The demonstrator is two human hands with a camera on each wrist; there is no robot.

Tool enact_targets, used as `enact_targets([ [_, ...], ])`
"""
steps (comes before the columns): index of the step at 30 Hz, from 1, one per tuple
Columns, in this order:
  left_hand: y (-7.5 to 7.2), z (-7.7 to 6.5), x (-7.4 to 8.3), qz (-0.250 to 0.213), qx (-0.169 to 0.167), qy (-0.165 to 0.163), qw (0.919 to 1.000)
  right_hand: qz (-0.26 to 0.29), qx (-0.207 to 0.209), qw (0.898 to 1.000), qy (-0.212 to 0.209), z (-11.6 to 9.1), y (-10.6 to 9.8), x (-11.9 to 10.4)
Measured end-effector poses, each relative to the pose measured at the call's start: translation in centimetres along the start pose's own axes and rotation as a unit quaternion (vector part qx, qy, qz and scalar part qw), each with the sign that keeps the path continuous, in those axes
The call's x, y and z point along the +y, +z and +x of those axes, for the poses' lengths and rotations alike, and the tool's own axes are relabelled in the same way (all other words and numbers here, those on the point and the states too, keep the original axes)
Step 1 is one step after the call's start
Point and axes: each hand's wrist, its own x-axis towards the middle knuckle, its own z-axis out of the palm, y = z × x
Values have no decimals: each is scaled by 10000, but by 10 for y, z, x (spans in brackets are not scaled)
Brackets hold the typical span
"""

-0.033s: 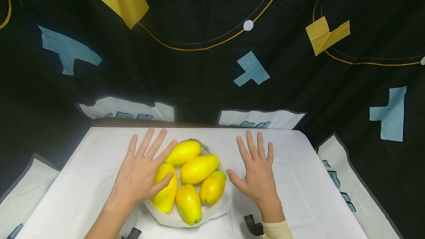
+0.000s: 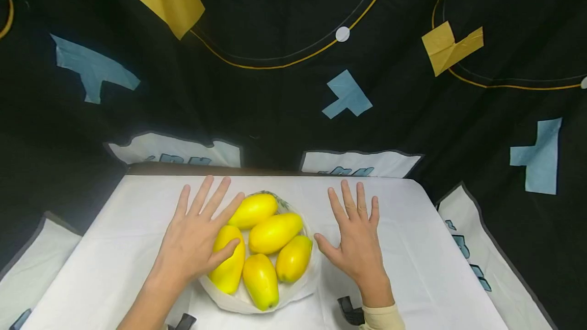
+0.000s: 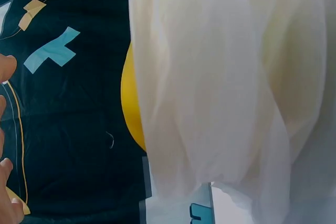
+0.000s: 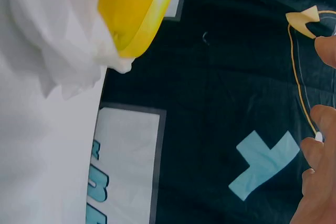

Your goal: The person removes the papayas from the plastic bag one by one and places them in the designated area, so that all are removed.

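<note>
Several yellow mangoes [image 2: 276,233] lie in a white bag [image 2: 303,289] that is spread around them on the table. My left hand [image 2: 189,241] is held over the bag's left side, fingers spread, its thumb in front of the leftmost mango in the head view. To the right of the bag hovers my right hand [image 2: 358,243], also with straight, spread fingers. Neither hand holds anything. In the left wrist view the bag [image 3: 220,77] hides most of a mango [image 3: 131,103]. A mango [image 4: 131,14] shows above the bag's edge in the right wrist view.
The bag stands on a white table [image 2: 412,269]. Behind it hangs a black cloth [image 2: 270,116] with blue and yellow taped shapes and a yellow line. White printed panels [image 2: 359,163] line the table's far edge. Dark mounts [image 2: 350,312] sit by the wrists.
</note>
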Motion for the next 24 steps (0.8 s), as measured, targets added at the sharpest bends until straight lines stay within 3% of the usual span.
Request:
enact_targets([
  [9, 2, 0, -9, -28, 9, -105, 9999, -6, 53, 10000, 8, 3, 4, 5],
  [14, 11, -4, -15, -463, 82, -369, 9982, 75, 50, 10000, -17, 6, 7, 6],
  [17, 19, -7, -18, -800, -110, -552, 9952, 147, 53, 9999, 15, 8, 8, 6],
  [21, 33, -13, -22, -1329, -580, -865, 9856, 247, 67, 9997, 53, 9, 10, 5],
  [24, 45, -17, -26, -2062, -863, -1272, 9664, 392, 93, 9992, 65, 12, 12, 5],
])
